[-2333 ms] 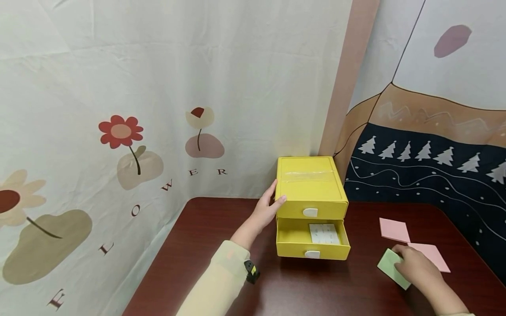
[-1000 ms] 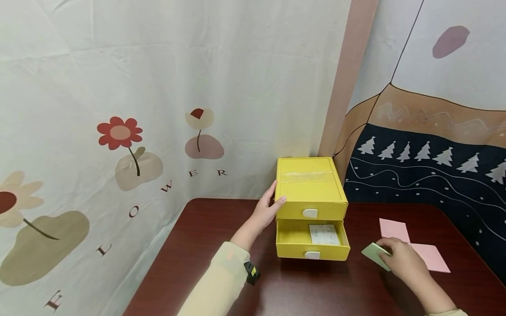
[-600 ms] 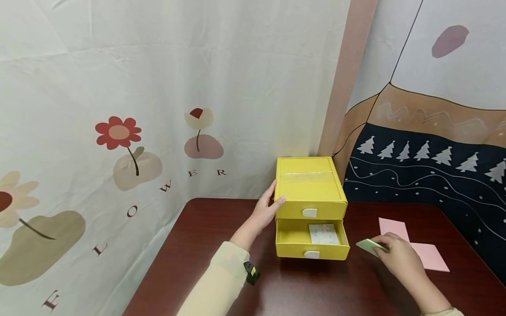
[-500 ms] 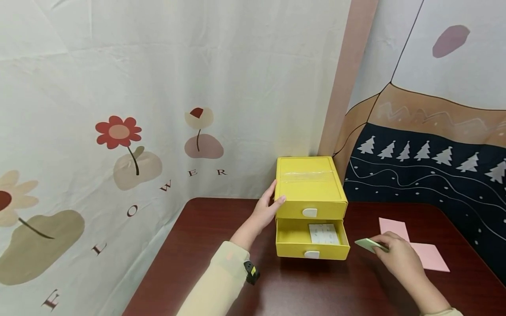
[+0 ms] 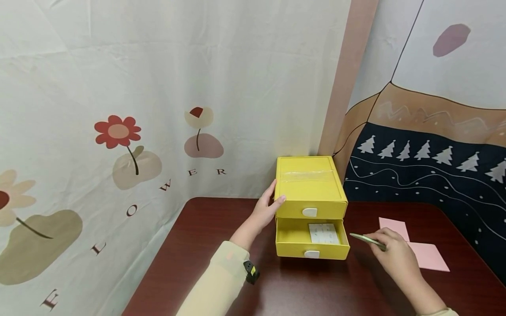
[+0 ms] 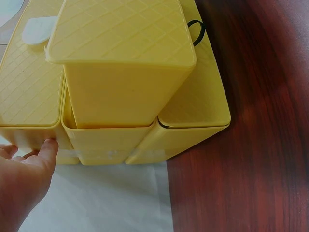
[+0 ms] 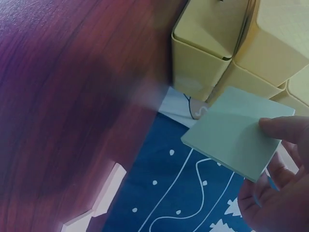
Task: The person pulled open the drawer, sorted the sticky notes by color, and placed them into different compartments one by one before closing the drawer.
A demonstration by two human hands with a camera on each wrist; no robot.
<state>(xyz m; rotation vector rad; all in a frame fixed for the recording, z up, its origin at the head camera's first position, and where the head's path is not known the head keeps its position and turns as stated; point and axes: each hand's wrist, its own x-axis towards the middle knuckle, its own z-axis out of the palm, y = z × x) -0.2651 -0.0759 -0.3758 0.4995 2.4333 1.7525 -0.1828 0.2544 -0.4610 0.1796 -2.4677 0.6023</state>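
A yellow two-drawer box (image 5: 310,177) stands at the back of the table, its lower drawer (image 5: 294,237) pulled out. A white patterned paper piece (image 5: 324,233) lies in that drawer. My left hand (image 5: 262,213) rests against the left side of the box, fingers straight along it and thumb at the front edge. My right hand (image 5: 397,252) pinches a green sticky note pad (image 7: 236,130) between thumb and fingers, just right of the open drawer. In the head view the pad (image 5: 367,241) shows nearly edge-on; the right wrist view shows its square face.
Two pink sticky note pads (image 5: 428,256) lie on the dark red table (image 5: 308,289) to the right, one partly behind my right hand. A printed cloth (image 5: 435,171) hangs behind the table on the right, and a pale flower-printed cloth (image 5: 245,87) hangs behind on the left.
My right hand has lifted the green sticky note pad off the table and carried it left toward the drawer, tilting it edge-on. The left hand and box have stayed put.
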